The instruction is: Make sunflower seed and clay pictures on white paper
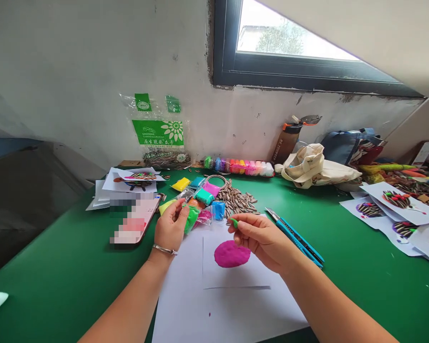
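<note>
My left hand (172,223) pinches a bag of bright green clay (190,219) above the back edge of the white paper (186,305). Between the fingertips of my right hand (259,234) is a small piece of green clay (234,222). Below that hand, a flat magenta clay oval (230,255) lies on a smaller white sheet (214,279); my right fingers overlap its upper right edge in view. Packets of coloured clay, among them a blue one (218,210) and a yellow one (181,184), lie just behind my hands.
Sunflower seeds (238,200) are heaped behind the paper. Blue cutters (296,238) lie at its right, a phone (139,221) at its left. Seed pictures (402,202) lie at the right. Along the wall stand a seed bag (159,133), a bottle (287,143) and a cloth bag (312,166).
</note>
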A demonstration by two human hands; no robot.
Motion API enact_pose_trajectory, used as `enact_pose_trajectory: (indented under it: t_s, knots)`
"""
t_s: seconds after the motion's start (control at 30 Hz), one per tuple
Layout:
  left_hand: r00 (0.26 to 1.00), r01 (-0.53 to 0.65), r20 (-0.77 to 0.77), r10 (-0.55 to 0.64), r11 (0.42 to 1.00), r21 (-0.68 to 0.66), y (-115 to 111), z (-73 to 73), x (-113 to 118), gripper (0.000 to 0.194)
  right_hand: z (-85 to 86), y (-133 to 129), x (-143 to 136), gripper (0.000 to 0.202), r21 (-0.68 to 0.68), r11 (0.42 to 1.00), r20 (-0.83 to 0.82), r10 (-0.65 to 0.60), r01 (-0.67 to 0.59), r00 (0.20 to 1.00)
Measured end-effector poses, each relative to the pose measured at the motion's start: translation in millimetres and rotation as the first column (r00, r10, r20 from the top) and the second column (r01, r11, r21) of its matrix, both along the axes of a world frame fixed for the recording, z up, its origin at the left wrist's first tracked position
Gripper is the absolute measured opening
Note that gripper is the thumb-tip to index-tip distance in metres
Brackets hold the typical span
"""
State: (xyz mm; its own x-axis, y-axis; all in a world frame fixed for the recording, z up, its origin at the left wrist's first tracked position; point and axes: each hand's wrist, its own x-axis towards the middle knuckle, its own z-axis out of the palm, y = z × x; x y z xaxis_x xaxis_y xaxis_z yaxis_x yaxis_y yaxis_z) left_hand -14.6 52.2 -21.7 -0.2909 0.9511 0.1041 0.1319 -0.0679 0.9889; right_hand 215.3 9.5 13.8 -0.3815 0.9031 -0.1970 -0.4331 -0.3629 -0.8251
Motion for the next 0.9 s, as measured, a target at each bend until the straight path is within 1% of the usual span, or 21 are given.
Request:
enact_pose_trajectory:
  t_s: [0.07,0.13,0.17,0.2,0.23,0.27,0.3,0.33,0.37,0.4,0.43,0.47,0.53,0.57,0.63,0.67,0.73,0.8,0.83,0.87,0.9]
  knots:
    - [0.989,-0.011,-0.143,0.021,0.997,0.07,-1,5.1,-2,0.047,-1.0,-1,-1,0.026,0.002,1.0,0.008,0.012,-0.012,1.0]
    - [0.93,-0.031,-0.35,0.108,0.975,0.218,-6,13.5,-1,0.042,-1.7,-1,-1,0.025,0.006,1.0,0.027,0.005,-0.005,1.0]
    - [0.891,-0.039,-0.423,0.168,0.954,0.298,-10,18.4,0,0.037,-1.8,-1,-1,0.025,0.01,1.0,0.039,-0.003,0.003,0.999]
    - [0.874,-0.045,-0.441,0.205,0.937,0.347,-14,23.4,1,0.035,-1.8,0,-2,0.025,0.019,1.0,0.056,-0.013,0.012,0.998]
    - [0.884,-0.039,-0.426,0.194,0.937,0.347,-19,28.1,4,0.033,-1.5,0,-3,0.025,0.033,0.999,0.08,-0.026,0.023,0.996]
    - [0.916,-0.016,-0.378,0.133,0.955,0.296,-25,32.1,8,0.033,-1.1,-1,-4,0.025,0.055,0.998,0.114,-0.039,0.033,0.993]
    - [0.957,0.024,-0.289,0.035,0.98,0.198,-30,35.3,13,0.035,-0.7,-2,-5,0.024,0.087,0.995,0.159,-0.053,0.04,0.986]
    - [0.984,0.105,-0.157,-0.09,0.99,0.09,-36,37.5,18,0.038,-0.3,-3,-7,0.023,0.133,0.99,0.213,-0.073,0.045,0.974]
    - [0.982,0.186,-0.004,-0.186,0.982,0.015,-41,38.6,24,0.041,-0.1,-5,-9,0.02,0.201,0.978,0.274,-0.108,0.053,0.956]
    - [0.95,0.293,0.126,-0.285,0.954,-0.055,-45,38.8,30,0.043,-0.1,-7,-12,0.016,0.293,0.955,0.342,-0.157,0.054,0.926]
    - [0.909,0.37,0.245,-0.338,0.924,-0.098,-48,38.3,35,0.045,-0.5,-10,-14,0.013,0.399,0.916,0.41,-0.223,0.046,0.884]
    - [0.86,0.446,0.339,-0.381,0.885,-0.136,-51,37.3,40,0.046,-1.3,-13,-16,0.013,0.512,0.859,0.468,-0.3,0.022,0.831]
    - [0.759,0.573,0.478,-0.441,0.802,-0.17,-54,35.0,46,0.042,-3.8,-17,-19,0.025,0.709,0.702,0.521,-0.461,-0.064,0.718]
    - [0.713,0.62,0.528,-0.46,0.766,-0.17,-55,34.1,48,0.039,-5.3,-18,-20,0.032,0.777,0.62,0.517,-0.528,-0.11,0.674]
    - [0.644,0.676,0.599,-0.476,0.721,-0.153,-56,33.7,49,0.034,-8.0,-18,-21,0.045,0.857,0.487,0.475,-0.621,-0.168,0.623]
    - [0.622,0.689,0.621,-0.476,0.71,-0.145,-57,34.1,49,0.033,-9.1,-18,-21,0.05,0.878,0.442,0.454,-0.651,-0.182,0.609]
    - [0.604,0.697,0.645,-0.468,0.703,-0.142,-58,35.8,50,0.032,-10.8,-17,-21,0.056,0.899,0.391,0.426,-0.685,-0.195,0.592]
    - [0.603,0.698,0.65,-0.462,0.7,-0.149,-59,37.5,50,0.031,-11.9,-17,-22,0.059,0.907,0.367,0.414,-0.694,-0.206,0.589]
    - [0.607,0.696,0.646,-0.462,0.702,-0.152,-59,38.0,51,0.031,-12.3,-17,-22,0.058,0.908,0.362,0.413,-0.692,-0.21,0.592]
    - [0.613,0.692,0.64,-0.462,0.706,-0.153,-59,38.2,51,0.031,-12.6,-17,-23,0.057,0.903,0.373,0.421,-0.679,-0.212,0.601]
    - [0.621,0.687,0.633,-0.463,0.71,-0.155,-59,38.0,51,0.031,-12.7,-18,-24,0.055,0.894,0.396,0.436,-0.658,-0.21,0.614]
